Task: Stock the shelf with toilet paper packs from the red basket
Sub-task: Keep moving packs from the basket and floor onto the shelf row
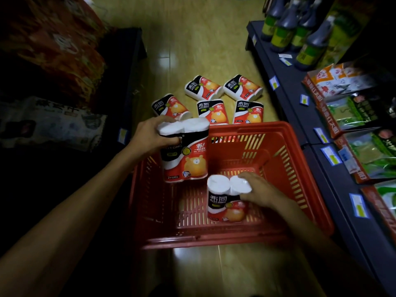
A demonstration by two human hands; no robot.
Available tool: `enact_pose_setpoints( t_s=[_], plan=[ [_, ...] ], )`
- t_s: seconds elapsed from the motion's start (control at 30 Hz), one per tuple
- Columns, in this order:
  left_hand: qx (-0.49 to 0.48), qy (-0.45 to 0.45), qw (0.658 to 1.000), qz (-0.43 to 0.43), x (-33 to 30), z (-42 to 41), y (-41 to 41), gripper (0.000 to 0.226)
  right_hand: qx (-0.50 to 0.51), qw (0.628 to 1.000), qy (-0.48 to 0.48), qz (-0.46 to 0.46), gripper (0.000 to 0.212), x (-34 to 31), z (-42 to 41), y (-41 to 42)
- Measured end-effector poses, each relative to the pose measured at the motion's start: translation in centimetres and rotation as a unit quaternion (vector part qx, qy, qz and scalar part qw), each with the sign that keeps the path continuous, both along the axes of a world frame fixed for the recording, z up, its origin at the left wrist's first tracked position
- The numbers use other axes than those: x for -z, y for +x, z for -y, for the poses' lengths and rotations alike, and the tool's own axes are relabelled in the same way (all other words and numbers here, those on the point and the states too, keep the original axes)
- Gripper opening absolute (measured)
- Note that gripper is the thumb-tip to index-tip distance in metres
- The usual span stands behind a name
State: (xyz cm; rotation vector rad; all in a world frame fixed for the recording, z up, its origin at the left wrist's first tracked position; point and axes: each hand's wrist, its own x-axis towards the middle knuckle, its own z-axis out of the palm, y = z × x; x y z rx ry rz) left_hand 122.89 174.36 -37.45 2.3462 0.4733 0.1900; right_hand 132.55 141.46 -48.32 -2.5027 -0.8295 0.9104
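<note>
A red plastic basket (295,168) stands on the floor in front of me. My left hand (150,136) grips the top of a two-roll toilet paper pack (188,159), red, black and white with an orange bear, held upright over the basket's left rim. My right hand (259,189) is closed on the top of a second upright pack (225,202) that stands on the basket's bottom. Several more packs (212,110) lie on the wooden floor just beyond the basket.
A dark shelf (285,93) runs along the right, with dark bottles (285,28) at the far end, packaged goods (353,116) nearer and blue price tags on its edge. A dark low shelf with wrapped goods (49,123) is on the left.
</note>
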Motion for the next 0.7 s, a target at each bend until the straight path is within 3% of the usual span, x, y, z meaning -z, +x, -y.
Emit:
enact_pose_setpoints(
  t_s=[0.47,0.7],
  plan=[
    [-0.004,-0.008,1.000,-0.013,1.0,0.0,-0.4,0.058,0.057,0.997,0.050,-0.006,0.057,2.1,-1.0,1.2],
    [-0.009,-0.006,1.000,-0.012,0.3,0.0,-0.4,0.053,0.061,0.995,0.068,0.036,0.052,-1.3,-0.1,2.6]
  ],
)
